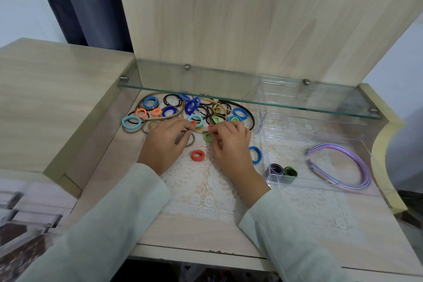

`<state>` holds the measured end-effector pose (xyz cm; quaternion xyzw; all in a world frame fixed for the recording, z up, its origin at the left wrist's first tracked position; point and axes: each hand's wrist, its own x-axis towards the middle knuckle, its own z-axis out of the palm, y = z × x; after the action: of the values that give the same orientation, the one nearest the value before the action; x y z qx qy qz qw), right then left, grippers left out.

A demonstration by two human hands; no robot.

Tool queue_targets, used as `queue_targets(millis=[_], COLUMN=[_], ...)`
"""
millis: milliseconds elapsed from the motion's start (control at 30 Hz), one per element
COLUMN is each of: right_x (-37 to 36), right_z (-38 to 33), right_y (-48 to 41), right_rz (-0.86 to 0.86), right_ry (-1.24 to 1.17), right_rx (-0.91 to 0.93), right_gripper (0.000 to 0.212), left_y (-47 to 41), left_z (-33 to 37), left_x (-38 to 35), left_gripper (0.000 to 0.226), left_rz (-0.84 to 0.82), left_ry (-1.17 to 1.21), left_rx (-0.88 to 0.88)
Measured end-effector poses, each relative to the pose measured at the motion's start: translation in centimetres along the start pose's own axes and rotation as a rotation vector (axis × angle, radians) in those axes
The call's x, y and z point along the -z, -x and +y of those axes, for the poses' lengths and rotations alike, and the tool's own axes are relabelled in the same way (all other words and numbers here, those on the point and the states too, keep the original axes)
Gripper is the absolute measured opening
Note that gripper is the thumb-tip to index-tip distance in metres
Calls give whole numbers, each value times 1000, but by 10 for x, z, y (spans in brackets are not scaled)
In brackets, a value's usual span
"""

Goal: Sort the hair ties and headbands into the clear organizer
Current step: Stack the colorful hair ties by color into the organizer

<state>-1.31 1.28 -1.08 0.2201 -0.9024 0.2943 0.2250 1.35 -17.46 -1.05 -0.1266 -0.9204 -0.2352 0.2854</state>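
1. Red elastic shows only as a sliver at the fingertips of the right hand (231, 146). This red hair tie (210, 126) is pinched between thumb and curled fingers, and most of it is hidden by them.
2. A green hair tie (208, 137) lies just below that pinch, partly covered by the same fingers. I cannot tell whether it is held too.
3. The left hand (163, 144) rests knuckles-up with its fingers bent onto a thin taupe hair tie (191, 140). Whether it grips the loop or merely lies over it cannot be made out.
4. An orange hair tie (197, 155) lies free on the lace mat (201, 190) between the two hands, touching neither.
5. A blue hair tie (256, 155) sits beside the right wrist, its left half cut off by the hand.
6. Just beyond both hands is the unsorted pile (196, 107) of coloured ties and thin dark and tan headbands. Its far edge is blurred behind the glass shelf (229, 96).
7. The clear organizer (262, 112) stands to the right, well apart from the pinch. Its walls are hard to trace and its back part runs under the shelf.
8. One small front compartment holds two bundles of thin ties (283, 171), and pastel headbands (357, 162) lie in the larger space beside it.
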Motion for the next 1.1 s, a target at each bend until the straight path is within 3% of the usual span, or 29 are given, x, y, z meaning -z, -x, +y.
queue_targets(millis=[200, 367, 567, 800, 1100], right_x=[11, 14, 12, 13, 16], right_z=[-1, -3, -1, -2, -3], right_y=[15, 17, 17, 17, 19], right_rz=[-37, -84, -116, -137, -46], right_ry=[42, 57, 80, 90, 137], right_rx=[17, 9, 40, 47, 4], right_gripper=[18, 24, 24, 22, 24], left_y=[1, 5, 27, 33, 34], left_z=[11, 11, 13, 12, 13], left_x=[5, 10, 14, 17, 18], left_gripper=[25, 20, 16, 17, 15], left_rz=[97, 221, 22, -63, -89], left_ry=[142, 124, 160, 191, 160], left_rx=[114, -49, -182, -183, -195])
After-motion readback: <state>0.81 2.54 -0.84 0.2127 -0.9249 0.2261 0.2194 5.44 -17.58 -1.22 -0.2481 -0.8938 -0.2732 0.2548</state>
